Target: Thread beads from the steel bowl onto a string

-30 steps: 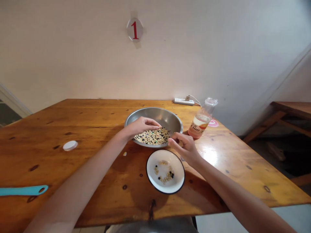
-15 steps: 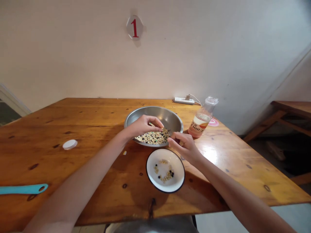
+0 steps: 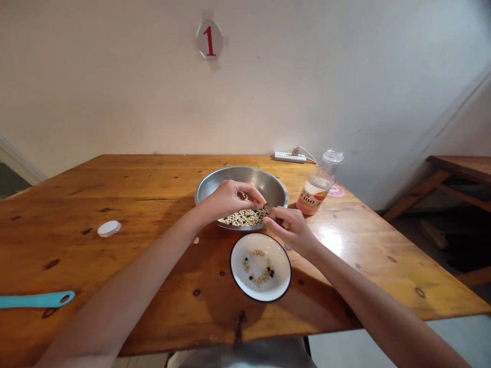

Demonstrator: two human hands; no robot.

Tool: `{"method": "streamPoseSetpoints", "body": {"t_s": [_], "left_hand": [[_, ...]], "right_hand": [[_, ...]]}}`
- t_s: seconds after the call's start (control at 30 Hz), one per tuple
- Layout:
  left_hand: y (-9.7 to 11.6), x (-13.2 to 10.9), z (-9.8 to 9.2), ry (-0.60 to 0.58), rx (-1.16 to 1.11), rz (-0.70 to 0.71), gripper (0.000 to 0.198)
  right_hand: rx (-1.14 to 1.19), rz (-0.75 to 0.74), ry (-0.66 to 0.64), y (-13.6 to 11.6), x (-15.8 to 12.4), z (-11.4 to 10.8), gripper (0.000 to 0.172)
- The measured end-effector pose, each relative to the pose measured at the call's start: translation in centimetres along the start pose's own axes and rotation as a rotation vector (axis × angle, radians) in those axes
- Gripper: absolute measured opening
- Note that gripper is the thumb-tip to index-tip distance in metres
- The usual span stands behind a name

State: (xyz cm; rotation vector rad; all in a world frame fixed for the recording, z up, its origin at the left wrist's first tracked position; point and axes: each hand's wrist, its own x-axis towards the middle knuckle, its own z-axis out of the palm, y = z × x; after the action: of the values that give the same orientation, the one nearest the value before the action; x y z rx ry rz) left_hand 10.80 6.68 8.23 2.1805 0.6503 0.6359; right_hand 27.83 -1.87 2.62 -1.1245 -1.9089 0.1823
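Observation:
My left hand hangs over a steel mixing bowl, its curled fingers reaching down into a heap of pale beans mixed with dark ones. Whether those fingers hold a bean is hidden. My right hand sits at the bowl's near right rim, its fingertips drawn close together beside the beans. Just below it, a white enamel dish with a black rim rests on the table, holding a loose scatter of pale and black beans.
The wooden table also holds a plastic bottle with pinkish liquid, a white round lid, a turquoise handled utensil and a power strip against the wall. A wooden bench stands to the right.
My left hand has moved rightward and deeper over the beans, covering more of them. My right hand has barely shifted. The view has tilted slightly.

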Motion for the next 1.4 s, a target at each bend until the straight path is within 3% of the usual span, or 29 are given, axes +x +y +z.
{"method": "streamPoseSetpoints", "body": {"t_s": [0.63,0.9,1.23,1.4], "left_hand": [[0.49,-0.46,0.64,0.131,0.268,0.23,0.005],[0.64,-0.64,0.56,0.093,0.49,0.398,0.01],[0.84,-0.82,0.28,0.091,0.148,0.194,0.014],[0.38,-0.65,0.23,0.1,0.11,0.181,0.019]], "right_hand": [[0.051,0.003,0.008,0.04,0.06,0.03,0.038],[0.064,-0.011,0.0,0.15,0.05,0.0,0.036],[0.092,0.003,-0.023,-0.04,0.06,-0.16,0.036],[0.116,-0.023,-0.039,0.14,-0.1,-0.18,0.035]]}}
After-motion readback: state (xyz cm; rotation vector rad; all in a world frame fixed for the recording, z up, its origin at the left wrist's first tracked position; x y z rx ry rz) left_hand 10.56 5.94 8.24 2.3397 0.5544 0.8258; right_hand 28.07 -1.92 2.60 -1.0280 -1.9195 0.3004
